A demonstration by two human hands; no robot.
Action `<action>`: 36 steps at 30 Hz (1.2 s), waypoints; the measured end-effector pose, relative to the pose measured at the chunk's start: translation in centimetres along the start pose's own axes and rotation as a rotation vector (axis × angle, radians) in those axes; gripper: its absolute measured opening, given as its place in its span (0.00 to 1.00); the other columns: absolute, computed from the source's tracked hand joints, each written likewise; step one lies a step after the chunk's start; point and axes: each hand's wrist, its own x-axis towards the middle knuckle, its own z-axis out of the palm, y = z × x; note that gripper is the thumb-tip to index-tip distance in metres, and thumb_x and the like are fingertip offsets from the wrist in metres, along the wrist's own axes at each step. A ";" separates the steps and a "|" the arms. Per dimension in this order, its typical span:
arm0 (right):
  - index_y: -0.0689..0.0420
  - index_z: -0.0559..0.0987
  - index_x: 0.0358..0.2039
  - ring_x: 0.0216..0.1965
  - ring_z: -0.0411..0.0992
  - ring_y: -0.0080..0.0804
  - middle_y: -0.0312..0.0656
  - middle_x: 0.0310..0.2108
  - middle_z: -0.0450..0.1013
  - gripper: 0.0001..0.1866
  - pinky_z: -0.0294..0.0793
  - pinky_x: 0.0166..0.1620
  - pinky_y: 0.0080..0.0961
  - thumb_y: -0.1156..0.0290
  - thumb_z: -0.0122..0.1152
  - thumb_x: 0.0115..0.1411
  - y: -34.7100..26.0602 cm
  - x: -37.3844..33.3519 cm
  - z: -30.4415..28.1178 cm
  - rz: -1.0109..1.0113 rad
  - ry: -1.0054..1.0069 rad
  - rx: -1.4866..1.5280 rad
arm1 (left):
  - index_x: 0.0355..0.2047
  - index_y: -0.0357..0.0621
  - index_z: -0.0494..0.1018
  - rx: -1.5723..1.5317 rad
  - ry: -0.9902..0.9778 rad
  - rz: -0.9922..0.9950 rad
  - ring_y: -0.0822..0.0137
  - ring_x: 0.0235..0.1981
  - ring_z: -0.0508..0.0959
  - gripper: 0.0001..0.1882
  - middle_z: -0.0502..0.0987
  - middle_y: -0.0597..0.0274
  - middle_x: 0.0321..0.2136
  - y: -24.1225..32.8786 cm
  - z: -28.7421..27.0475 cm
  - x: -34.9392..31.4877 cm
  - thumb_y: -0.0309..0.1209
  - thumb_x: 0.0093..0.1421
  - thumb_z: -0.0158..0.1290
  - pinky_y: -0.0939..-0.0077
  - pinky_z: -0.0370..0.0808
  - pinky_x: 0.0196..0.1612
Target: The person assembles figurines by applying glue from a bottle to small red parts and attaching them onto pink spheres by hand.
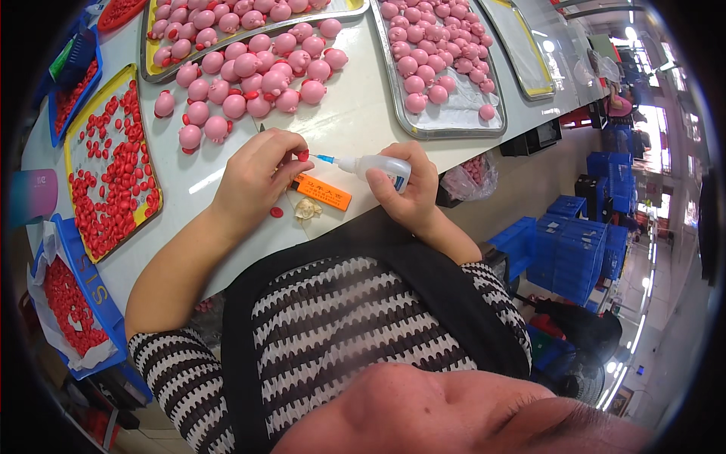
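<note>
Between the thumb and fingertips of my left hand [261, 168] is a small red oval piece [303, 155]. My right hand [408, 193] is wrapped round a white squeeze bottle [370, 165] with a blue needle tip [325, 159]. The tip points left at the red piece; whether they touch is too small to tell. Just below lies an orange printed box [325, 193]. Beside it are a crumpled beige lump [307, 209] and a loose red oval piece [277, 213] on the white table. Several pink round figures [246, 65] sit loose beyond my left hand.
Trays of pink figures stand at the back, one metal tray [454, 130] at the right. To the left are a yellow-rimmed tray [147, 216] of red pieces and a blue bin [106, 318] with more. Blue crates [567, 253] are stacked on the floor at right.
</note>
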 end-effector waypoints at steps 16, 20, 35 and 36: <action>0.62 0.66 0.39 0.31 0.69 0.20 0.39 0.30 0.71 0.15 0.68 0.33 0.16 0.70 0.58 0.55 3.0 0.1 -2.0 0.216 0.127 0.312 | 0.32 0.37 0.69 -0.166 0.138 -0.296 0.77 0.23 0.69 0.12 0.71 0.64 0.24 1.6 1.5 0.9 0.22 0.48 0.60 0.84 0.68 0.27; 0.60 0.61 0.48 0.42 0.69 0.25 0.42 0.39 0.69 0.21 0.67 0.45 0.20 0.81 0.55 0.54 3.9 0.9 -2.8 0.202 0.047 0.139 | 0.32 0.36 0.69 -0.274 0.120 -0.346 0.78 0.23 0.68 0.12 0.71 0.65 0.25 2.2 1.9 1.4 0.22 0.48 0.59 0.84 0.68 0.28; 0.62 0.69 0.42 0.35 0.71 0.32 0.45 0.38 0.69 0.16 0.70 0.39 0.26 0.75 0.58 0.53 4.9 3.3 -6.8 0.014 0.330 -0.384 | 0.32 0.35 0.69 -0.290 0.024 -0.392 0.79 0.23 0.68 0.11 0.70 0.65 0.24 2.4 2.2 1.0 0.23 0.49 0.59 0.85 0.68 0.26; 0.61 0.69 0.43 0.34 0.71 0.35 0.46 0.37 0.70 0.18 0.70 0.39 0.27 0.76 0.59 0.51 5.1 3.4 -7.1 0.045 0.236 -0.608 | 0.32 0.35 0.69 -0.293 0.021 -0.397 0.79 0.23 0.68 0.11 0.70 0.65 0.24 2.5 2.2 0.9 0.23 0.49 0.59 0.85 0.68 0.26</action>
